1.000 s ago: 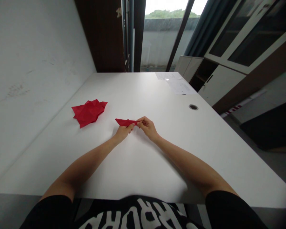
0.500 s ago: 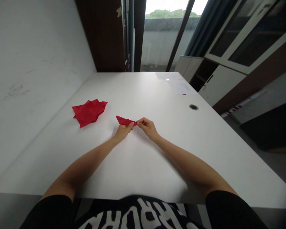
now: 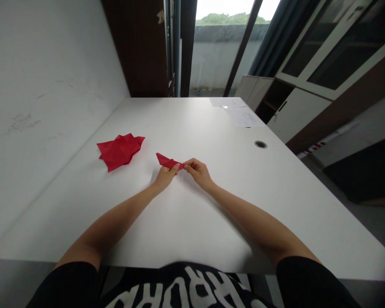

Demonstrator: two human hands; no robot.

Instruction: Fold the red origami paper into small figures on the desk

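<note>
A piece of folded red paper [image 3: 166, 161], narrow and pointed at its left end, is held between my two hands above the table. My left hand [image 3: 165, 176] grips its middle from below, thumb on top. At its right end, the fingertips of my right hand [image 3: 197, 171] pinch a small tip. The fingers partly hide that end, so its exact folds cannot be made out. Off to the left lies a creased sheet of red paper [image 3: 120, 151] with several points, flat on the white table [image 3: 218, 231] and apart from both hands.
White paper sheets [image 3: 240, 114] lie at the table's far right corner. A round cable hole [image 3: 261, 144] sits near the right edge. A wall [image 3: 51, 107] borders the table's left side, and a white cabinet [image 3: 297, 113] stands beyond the right edge.
The left end of the folded red paper has tipped up slightly. Both hands keep their grip in nearly the same place, and the creased red sheet has stayed put.
</note>
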